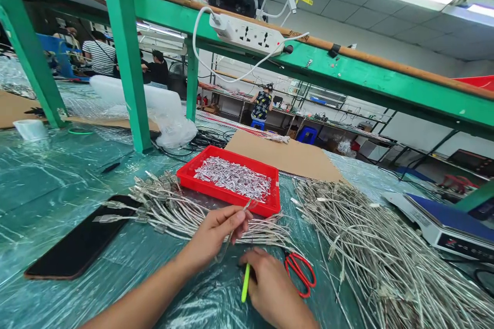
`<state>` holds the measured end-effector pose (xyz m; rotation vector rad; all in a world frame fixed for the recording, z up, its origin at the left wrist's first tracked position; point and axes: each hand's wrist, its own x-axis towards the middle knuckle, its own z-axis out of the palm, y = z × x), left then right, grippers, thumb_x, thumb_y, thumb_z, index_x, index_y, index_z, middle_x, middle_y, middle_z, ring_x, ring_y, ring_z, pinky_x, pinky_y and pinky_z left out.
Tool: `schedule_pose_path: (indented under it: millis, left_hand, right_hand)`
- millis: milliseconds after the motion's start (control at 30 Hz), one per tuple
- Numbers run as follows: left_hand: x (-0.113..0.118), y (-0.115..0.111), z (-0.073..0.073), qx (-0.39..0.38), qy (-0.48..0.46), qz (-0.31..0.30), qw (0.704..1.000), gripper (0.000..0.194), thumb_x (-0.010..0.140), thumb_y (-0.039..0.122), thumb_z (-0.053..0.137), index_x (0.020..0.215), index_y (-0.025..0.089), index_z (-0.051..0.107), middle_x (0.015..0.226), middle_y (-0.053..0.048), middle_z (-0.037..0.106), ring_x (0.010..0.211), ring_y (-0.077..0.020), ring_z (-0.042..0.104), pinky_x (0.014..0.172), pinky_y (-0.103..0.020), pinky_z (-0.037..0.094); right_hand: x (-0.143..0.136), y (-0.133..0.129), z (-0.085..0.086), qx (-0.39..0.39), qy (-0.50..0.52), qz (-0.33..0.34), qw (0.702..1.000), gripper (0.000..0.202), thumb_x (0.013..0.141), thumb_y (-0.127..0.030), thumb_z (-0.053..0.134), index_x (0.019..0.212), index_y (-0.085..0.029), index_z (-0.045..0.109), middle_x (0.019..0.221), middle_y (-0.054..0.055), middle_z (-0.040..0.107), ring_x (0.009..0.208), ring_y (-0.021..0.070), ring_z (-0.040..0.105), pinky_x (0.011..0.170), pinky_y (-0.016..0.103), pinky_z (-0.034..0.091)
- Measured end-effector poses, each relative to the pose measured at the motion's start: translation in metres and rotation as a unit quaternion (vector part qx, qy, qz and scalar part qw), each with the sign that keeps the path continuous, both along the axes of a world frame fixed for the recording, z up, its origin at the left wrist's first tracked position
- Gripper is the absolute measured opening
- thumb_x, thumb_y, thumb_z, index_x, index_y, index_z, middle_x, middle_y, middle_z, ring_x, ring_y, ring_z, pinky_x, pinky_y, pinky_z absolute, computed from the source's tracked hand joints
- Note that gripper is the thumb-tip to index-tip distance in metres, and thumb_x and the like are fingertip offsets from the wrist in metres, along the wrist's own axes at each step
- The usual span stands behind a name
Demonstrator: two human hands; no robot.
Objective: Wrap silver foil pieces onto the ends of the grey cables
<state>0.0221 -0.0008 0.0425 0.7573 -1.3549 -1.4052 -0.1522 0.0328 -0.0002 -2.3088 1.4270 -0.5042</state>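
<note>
My left hand [216, 231] is closed in a pinch on a thin silvery cable [248, 203], its end pointing up before the red tray [193, 183]. Small silvery-white pieces [231, 177] fill that tray. Lower down, my right hand [270, 285] is curled around a tool with a bright yellow-green handle [246, 284]; its working end is hidden, so its kind does not show. Red-handled scissors [309, 284] lie just right of this hand. Behind my left hand, a bundle of braided grey cables [170, 211] lies along the tray's front.
A larger cable heap [370, 252] covers the right side, beside a scale [451, 226]. A black phone [77, 241] lies at left. Cardboard [285, 157] sits behind the tray. A green frame post [127, 61] and a shelf with a power strip [247, 33] stand ahead. Several people work beyond.
</note>
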Motion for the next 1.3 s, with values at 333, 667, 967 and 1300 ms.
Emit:
schedule_pose_path:
  millis: [333,667,967,1300]
  left_hand:
    - [0.003,-0.001,0.000,0.009,-0.117,-0.001,0.993,0.045,0.087,0.054,0.055,0.074,0.013,0.068,0.067,-0.001,0.061,0.044,-0.0057,0.030,0.044,-0.020,0.021]
    - [0.004,-0.005,0.003,0.027,-0.006,0.021,0.999,0.035,0.086,0.048,0.058,0.091,0.014,0.065,0.079,-0.003,0.066,0.041,-0.0056,0.046,0.044,-0.019,0.034]
    - [0.005,-0.008,-0.003,-0.002,-0.061,0.036,0.997,0.039,0.090,0.049,0.052,0.079,0.013,0.065,0.076,-0.002,0.065,0.037,-0.0031,0.041,0.042,-0.019,0.028]
    - [0.003,-0.005,0.003,-0.002,-0.063,0.044,0.997,0.041,0.086,0.052,0.056,0.083,0.013,0.066,0.070,-0.001,0.063,0.040,-0.0047,0.039,0.041,-0.018,0.028]
  right_hand:
    - [-0.018,-0.001,0.019,0.019,0.041,-0.004,0.999,0.030,0.074,-0.007,0.055,0.093,-0.025,0.068,0.088,0.000,0.069,0.077,0.0150,0.064,0.068,0.021,0.040]
    - [-0.101,-0.023,0.014,0.146,0.142,-0.180,0.962,0.008,0.054,-0.012,0.068,0.059,-0.019,0.066,0.060,0.001,0.065,0.056,0.0166,0.057,0.048,0.023,0.027]
    - [-0.064,-0.009,0.023,0.153,0.139,-0.099,0.973,0.026,0.053,-0.007,0.058,0.073,-0.019,0.068,0.070,0.001,0.069,0.063,0.0177,0.060,0.052,0.023,0.032]
    - [-0.039,-0.005,0.001,0.039,0.205,-0.068,0.976,0.028,0.055,-0.004,0.055,0.073,-0.021,0.068,0.069,0.006,0.071,0.060,0.0223,0.063,0.050,0.026,0.024]
